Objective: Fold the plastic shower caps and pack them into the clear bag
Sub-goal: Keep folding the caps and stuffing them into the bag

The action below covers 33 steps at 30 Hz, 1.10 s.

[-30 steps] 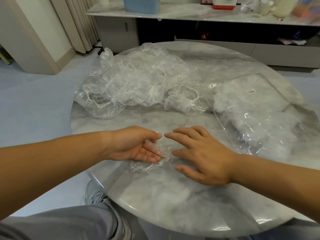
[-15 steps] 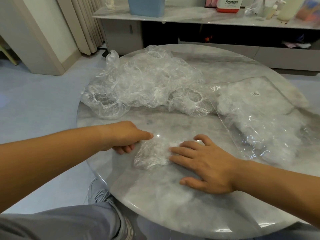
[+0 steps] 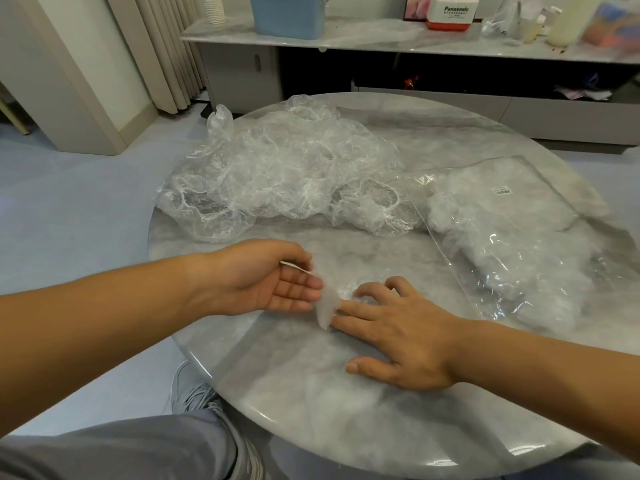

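The cap (image 3: 327, 306) is found on the near part of the desk (image 3: 346, 420), squarely between the two hands and touching both. It is gathered into a small, narrow wad whose long axis runs roughly from near to far, with one flap raised off the marble.

The left hand (image 3: 270, 282) is turned palm-up with fingers straight. A thin edge of film is seen between thumb and forefinger, so the flap appears to be pinched there. The right hand (image 3: 398, 330) is laid flat, fingers spread, and the cap's right side is pressed down by its fingertips.

The bag (image 3: 519, 244) lies to the right, well apart from the cap, and is nearer the right hand. Its mouth cannot be made out. A fold from left to right is judged to be in hand, after which the cap would have to be carried rightward.

The cap is thin, crinkled, nearly transparent film with a gathered elastic rim. It is likely to spring open if released. The pile (image 3: 287, 178) of unfolded caps is heaped at the far left, puffy and tangled. The bag is smooth and glossy, with whitish folded caps already inside. The desk is round, polished grey marble.
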Motion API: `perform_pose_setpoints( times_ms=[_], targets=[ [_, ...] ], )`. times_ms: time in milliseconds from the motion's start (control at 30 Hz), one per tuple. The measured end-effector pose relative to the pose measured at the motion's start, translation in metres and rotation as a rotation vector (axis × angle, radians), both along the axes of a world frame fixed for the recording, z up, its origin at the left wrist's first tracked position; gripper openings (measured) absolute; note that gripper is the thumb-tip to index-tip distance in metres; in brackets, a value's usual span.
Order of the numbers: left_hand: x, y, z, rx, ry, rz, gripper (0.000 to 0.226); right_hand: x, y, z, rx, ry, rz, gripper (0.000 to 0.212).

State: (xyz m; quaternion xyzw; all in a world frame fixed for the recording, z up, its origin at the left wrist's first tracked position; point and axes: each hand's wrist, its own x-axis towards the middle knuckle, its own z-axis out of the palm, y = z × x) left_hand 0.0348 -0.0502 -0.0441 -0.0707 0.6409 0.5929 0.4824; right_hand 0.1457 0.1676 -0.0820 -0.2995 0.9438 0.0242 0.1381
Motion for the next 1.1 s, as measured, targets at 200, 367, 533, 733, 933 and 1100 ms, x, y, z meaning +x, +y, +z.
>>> perform_pose_setpoints(
  times_ms=[200,367,533,733,933,1100],
  targets=[
    [0.013,0.018,-0.019,-0.006,0.007,-0.050,0.038,-0.001,0.008,0.003,-0.286,-0.116,-0.072,0.059],
    [0.009,0.018,-0.020,-0.037,-0.018,-0.066,0.041,-0.011,0.034,0.003,-0.665,0.073,-0.527,0.047],
    [0.008,0.022,-0.016,-0.047,-0.042,-0.138,0.045,-0.032,0.026,0.003,-0.618,-0.166,-0.915,0.058],
    [0.010,0.025,-0.016,-0.016,-0.078,-0.148,0.048,-0.038,0.007,0.014,-0.786,-0.454,-1.043,0.025],
    [0.011,0.024,-0.020,0.052,-0.153,-0.139,0.055,-0.029,-0.013,0.020,-1.284,-0.516,-0.947,0.023],
    [0.009,0.022,-0.019,0.081,-0.168,-0.132,0.057,-0.017,-0.005,0.005,-0.800,-0.310,-0.461,0.033]
  ],
)
